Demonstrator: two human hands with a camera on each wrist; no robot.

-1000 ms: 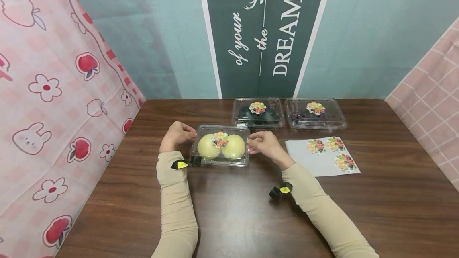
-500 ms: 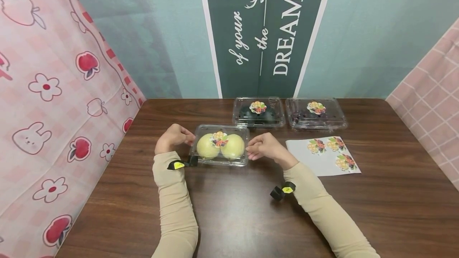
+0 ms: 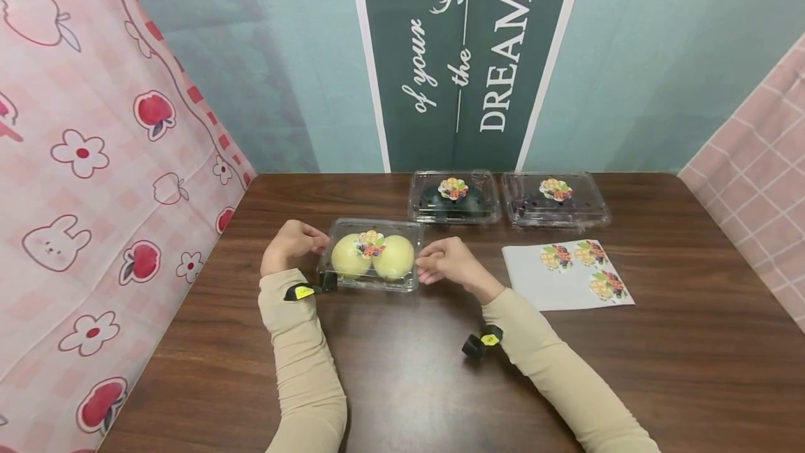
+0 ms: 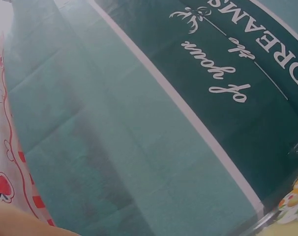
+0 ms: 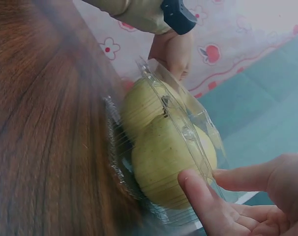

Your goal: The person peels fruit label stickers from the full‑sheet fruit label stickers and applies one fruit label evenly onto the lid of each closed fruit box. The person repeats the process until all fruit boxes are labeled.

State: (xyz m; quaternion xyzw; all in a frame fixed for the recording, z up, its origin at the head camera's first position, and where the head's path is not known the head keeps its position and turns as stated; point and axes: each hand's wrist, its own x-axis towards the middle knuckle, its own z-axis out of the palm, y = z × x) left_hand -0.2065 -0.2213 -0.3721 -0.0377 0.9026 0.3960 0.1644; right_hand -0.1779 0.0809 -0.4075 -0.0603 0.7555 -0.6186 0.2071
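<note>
Two pale yellow-green pears (image 3: 394, 258) lie side by side in a clear plastic clamshell box (image 3: 377, 285), its lid down. A fruit-patterned sticker (image 3: 370, 245) sits on top of the lid. My left hand (image 3: 293, 240) pinches the box's left end, its fingertips at the corner. At the opposite end, my right hand (image 3: 454, 262) grips the rim; the right wrist view shows its thumb (image 5: 198, 191) and forefinger on the edge. The left wrist view catches only a corner of the sticker (image 4: 294, 204), and its hand's fingertips are out of that view.
Two more clear clamshell boxes with stickers stand at the back, one with dark green contents (image 3: 454, 210), the other with dark purple contents (image 3: 553, 210). A white sticker sheet (image 3: 528, 275) bearing several fruit stickers lies to the right on the brown wooden table (image 3: 402, 383).
Both hands have shifted the box of pears a little to the left along the table. The two back boxes and the sticker sheet stay where they were.
</note>
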